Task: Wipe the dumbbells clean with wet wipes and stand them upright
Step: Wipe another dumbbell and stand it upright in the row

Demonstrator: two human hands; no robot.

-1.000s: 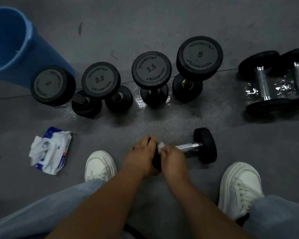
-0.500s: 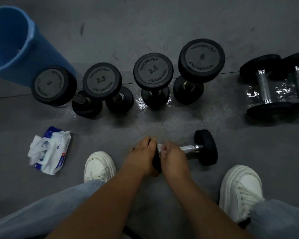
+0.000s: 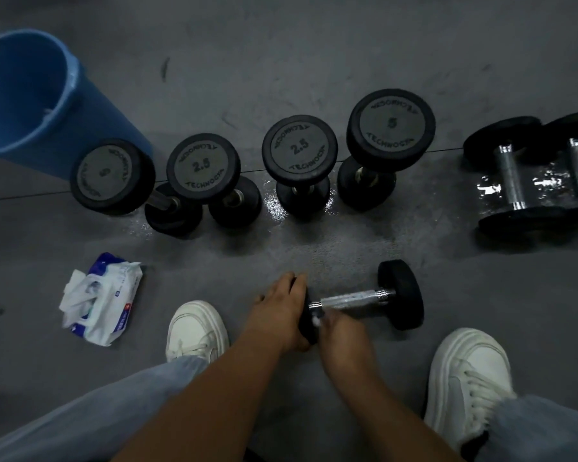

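Note:
A small black dumbbell (image 3: 374,300) with a chrome handle lies on its side on the grey floor between my feet. My left hand (image 3: 279,310) cups its left weight head, fingers curled over the top. My right hand (image 3: 339,328) pinches a white wet wipe (image 3: 316,320) against the inner face of that head, where the handle starts. Several dumbbells stand upright in a row behind: one at the far left (image 3: 112,176), two marked 2.5 (image 3: 203,168) (image 3: 299,150), one marked 5 (image 3: 391,128). Two more dumbbells (image 3: 514,176) lie flat at the right.
A pack of wet wipes (image 3: 102,298) lies open on the floor to the left. A blue bucket (image 3: 30,95) leans at the top left. My white shoes (image 3: 196,330) (image 3: 469,378) flank the dumbbell. The floor is wet around the standing row.
My right hand with the wipe has slid left and toward me along the handle, uncovering most of the chrome bar. The left hand stays on the weight head.

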